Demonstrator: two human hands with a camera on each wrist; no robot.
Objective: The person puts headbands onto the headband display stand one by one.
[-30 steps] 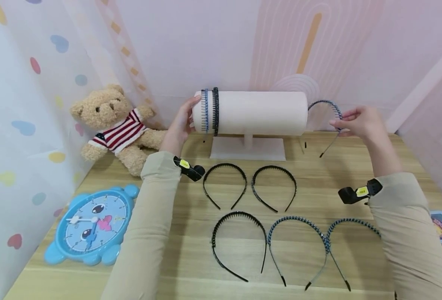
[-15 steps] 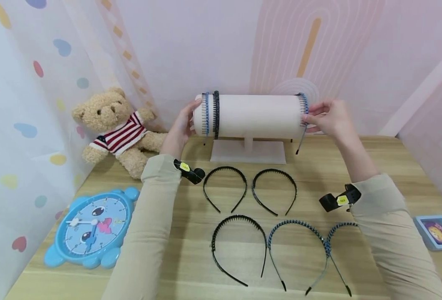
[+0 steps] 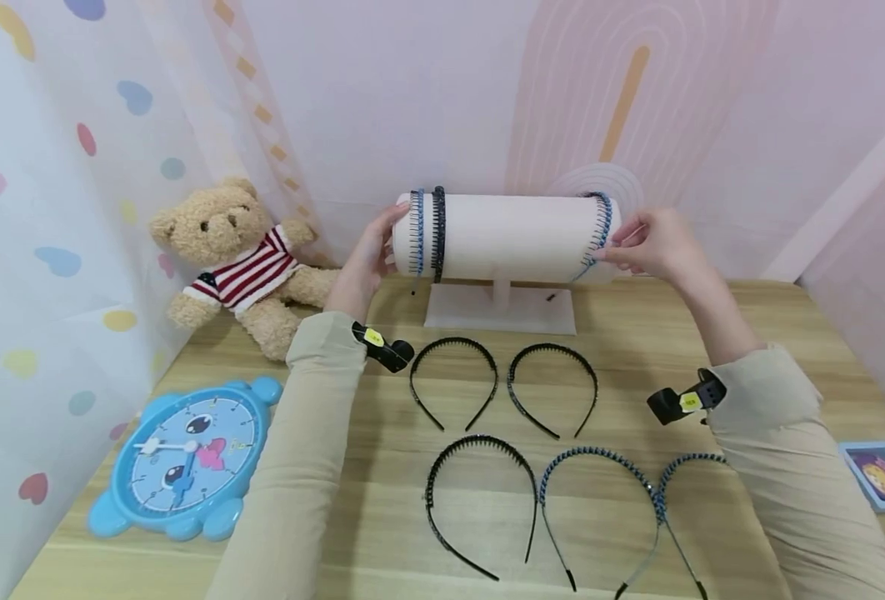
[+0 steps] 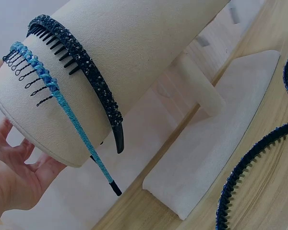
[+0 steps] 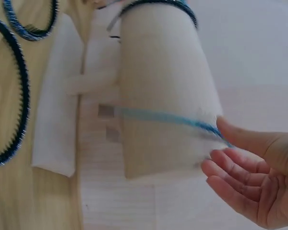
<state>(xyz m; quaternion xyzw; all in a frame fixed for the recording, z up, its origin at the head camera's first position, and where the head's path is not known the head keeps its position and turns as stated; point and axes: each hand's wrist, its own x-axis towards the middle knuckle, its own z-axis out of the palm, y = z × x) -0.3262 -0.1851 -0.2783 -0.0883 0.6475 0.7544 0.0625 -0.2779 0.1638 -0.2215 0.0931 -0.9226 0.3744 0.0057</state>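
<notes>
A white cylindrical headband stand (image 3: pixel 517 237) stands at the back of the table. My left hand (image 3: pixel 363 262) holds its left end, thumb at the front and fingers round the end face. Near that hand, a blue headband (image 4: pixel 77 120) and a black sparkly headband (image 4: pixel 93 76) sit over the cylinder side by side. At the right end another blue headband (image 3: pixel 603 218) straddles the cylinder, its lower part slanting inward. My right hand (image 3: pixel 656 243) pinches this band by its side. The right wrist view blurs the band (image 5: pixel 168 117), and the fingertips' contact there is partly unclear.
Several headbands lie in front: two black ones (image 3: pixel 453 340) (image 3: pixel 551 346), a larger black one (image 3: pixel 480 438) and blue ones (image 3: pixel 592 452). To the left are a teddy bear (image 3: pixel 232 250) and a blue toy clock (image 3: pixel 187 458). A small blue frame (image 3: pixel 881 475) lies right.
My right hand has brought the blue headband leftward from beside the stand onto the cylinder's right end, then slightly further inward. My left hand has kept its hold on the left end.
</notes>
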